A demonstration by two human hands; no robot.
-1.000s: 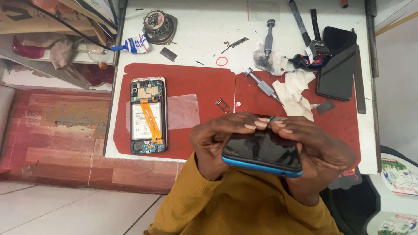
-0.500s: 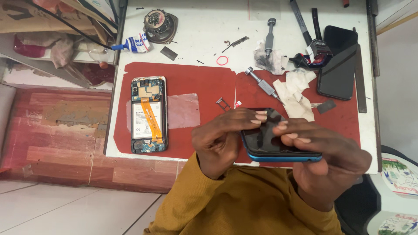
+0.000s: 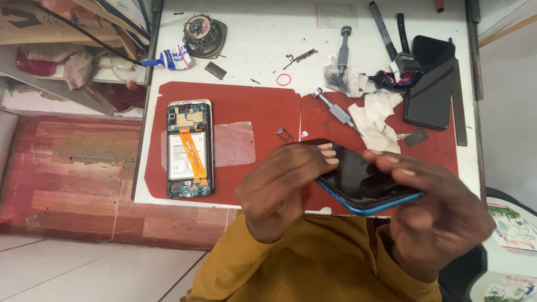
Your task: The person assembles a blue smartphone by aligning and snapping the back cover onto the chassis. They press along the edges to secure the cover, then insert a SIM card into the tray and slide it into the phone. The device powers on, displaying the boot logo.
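phone part: dark glossy blue-edged phone panel, held tilted above the table's near edge, over the red mat
left hand: left hand fingers curled over the panel's left end, gripping it
right hand: right hand clasps the right end, fingertips on top; thumb likely underneath, hidden
nearby: opened phone with orange ribbon lies flat on the mat, well left; screwdriver and crumpled tissue just beyond the panel
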